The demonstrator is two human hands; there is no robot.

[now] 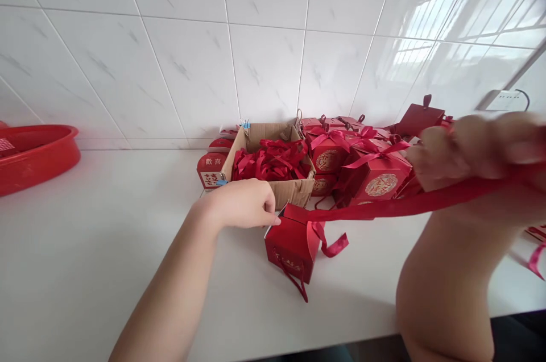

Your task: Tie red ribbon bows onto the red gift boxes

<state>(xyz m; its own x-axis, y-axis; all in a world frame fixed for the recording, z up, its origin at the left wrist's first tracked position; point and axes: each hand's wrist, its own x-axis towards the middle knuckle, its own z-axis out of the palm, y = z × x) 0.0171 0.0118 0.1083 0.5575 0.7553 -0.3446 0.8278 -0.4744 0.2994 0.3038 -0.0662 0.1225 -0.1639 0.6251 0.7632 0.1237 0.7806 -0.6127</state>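
A small, red cardboard box with gold lettering and a thin cord handle [292, 245] stands on a white countertop [128, 271]. Take it as the clock's centre. A long, flat red ribbon [405, 204] stretches from its top toward two o'clock, drawn fairly straight. A shiny pinkish-red ribbon tail [336, 245] curls from its right side at three o'clock.

To handle this well, I would judge, the left hand should steady the box without crushing its edge, while the right draws the ribbon smoothly, flat and untwisted, pulling gently so the light box does not tip.

The left hand [245, 203], at ten o'clock, is nearly closed: its thumb touches the box's upper left edge. Whether the hidden fingertips pinch the card, I cannot tell. The right hand [482, 146], raised at two o'clock and blurred, has its fingers folded round the ribbon.

At twelve o'clock is an open brown corrugated carton [298, 194] of loose red ribbons [277, 163].
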